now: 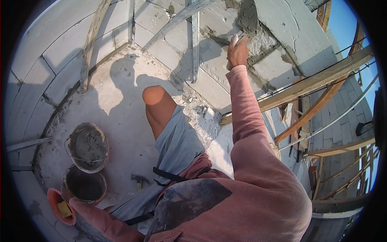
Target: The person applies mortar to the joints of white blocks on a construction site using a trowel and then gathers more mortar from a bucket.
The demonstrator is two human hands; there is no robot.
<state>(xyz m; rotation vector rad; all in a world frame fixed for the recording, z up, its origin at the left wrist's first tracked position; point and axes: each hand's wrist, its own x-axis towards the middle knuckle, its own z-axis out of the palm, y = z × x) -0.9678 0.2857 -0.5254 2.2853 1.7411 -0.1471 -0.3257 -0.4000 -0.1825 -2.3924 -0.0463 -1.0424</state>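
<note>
My right hand [238, 53] is closed round the pale handle of a trowel, up against the block wall at the top. The trowel's blade [247, 19] looks coated with wet grey mortar and lies at the joint between blocks. Patchy mortar [264, 42] surrounds a rough recessed spot in the wall [217, 60] beside the hand. At the lower left, my left hand [67, 192] rests at the rim of a dark bucket [104, 194], next to a red bucket [51, 197] with a yellow piece inside; its fingers cannot be made out.
A bucket of grey mortar [105, 151] stands beyond the dark one. A hammer [139, 180] lies on the pale floor [125, 133] near my leg. Wooden props [92, 44] lean on the walls at the top left. Timber beams [322, 76] cross at the right.
</note>
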